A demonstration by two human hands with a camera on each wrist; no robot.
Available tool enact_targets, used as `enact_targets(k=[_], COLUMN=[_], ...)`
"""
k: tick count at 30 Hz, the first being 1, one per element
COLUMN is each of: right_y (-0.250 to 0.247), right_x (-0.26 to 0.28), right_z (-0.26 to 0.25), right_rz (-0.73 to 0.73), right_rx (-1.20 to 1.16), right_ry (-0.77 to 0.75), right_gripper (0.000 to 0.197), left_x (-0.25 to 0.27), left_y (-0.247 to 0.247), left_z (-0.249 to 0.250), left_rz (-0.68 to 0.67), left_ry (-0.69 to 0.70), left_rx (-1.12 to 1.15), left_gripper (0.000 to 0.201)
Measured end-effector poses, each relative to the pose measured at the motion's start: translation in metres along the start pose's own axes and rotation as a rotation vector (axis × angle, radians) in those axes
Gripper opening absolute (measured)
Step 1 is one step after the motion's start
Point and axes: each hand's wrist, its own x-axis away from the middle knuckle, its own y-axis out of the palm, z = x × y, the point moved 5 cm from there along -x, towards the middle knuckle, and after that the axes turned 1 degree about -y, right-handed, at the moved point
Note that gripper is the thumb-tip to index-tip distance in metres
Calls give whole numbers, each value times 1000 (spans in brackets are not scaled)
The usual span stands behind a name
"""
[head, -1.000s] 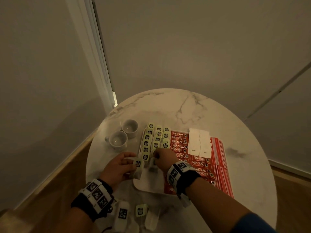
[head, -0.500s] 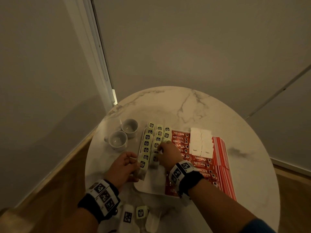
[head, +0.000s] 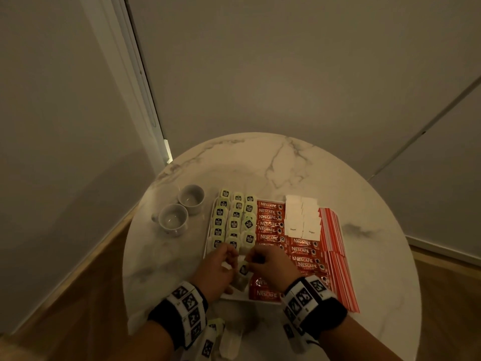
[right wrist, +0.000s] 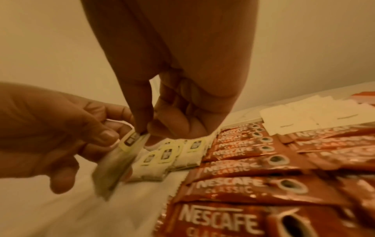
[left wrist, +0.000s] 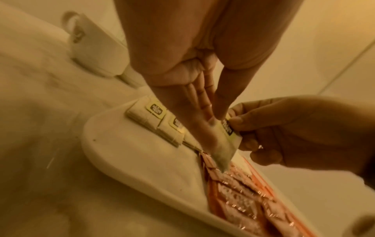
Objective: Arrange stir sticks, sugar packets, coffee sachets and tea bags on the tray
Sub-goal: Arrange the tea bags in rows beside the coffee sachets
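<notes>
Together, both hands hold one tea bag (right wrist: pixel 119 158) above the near left part of the white tray (left wrist: pixel 129 162). Left hand (head: pixel 216 272): thumb and forefinger pinch the bag's paper body, other fingers loosely curled. Right hand (head: pixel 270 267): thumb and forefinger nip its small square tag. Flat paper tea bags (head: pixel 234 220) fill the tray's left side in rows, beside glossy red coffee sachets (head: pixel 289 241).
</notes>
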Motion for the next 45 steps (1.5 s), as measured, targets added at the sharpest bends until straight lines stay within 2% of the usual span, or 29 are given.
enact_targets(k=[5,8,11,20,24,31,35,38,41,43,45], right_y=[-6,-10,-13,-14,-10,-16,-16,-2,21,34,44], right_x=[-18,-30,-41,-57,-60,-52,-26,8,46,68,86], right_z=[13,13,8,3,1,2,-3,0,13,25,36], right_rz=[26,53,73,71,68,217,240,97,-108,-174,-195], right_rx=[115,118,145,238,281,305,233,241,335,427,493], right_ry=[65,92,80,46,-21,-105,-169,-214,-234,-251,-287], right_gripper=[8,10,14,16,16,12,7,11,19,24,30], left_x=[-10,-12,-11,-8,-8,-7,-4,2,17,31,43], left_y=[3,7,8,7,8,9,0,-14,-20,-13,1], left_z=[-2,-5,-8,-11,-11,-8,5,14,18,16,8], left_rz=[105,114,102,55,51,56,126,149,74,1,-94], left_ry=[230,243,212,151,149,169,235,263,276,284,298], left_rx=[-615,-864,-969,-1038,-1041,-1033,-937,-764,-646,-697,-842], left_gripper=[39,47,52,55,54,51,44,39,30,27,28])
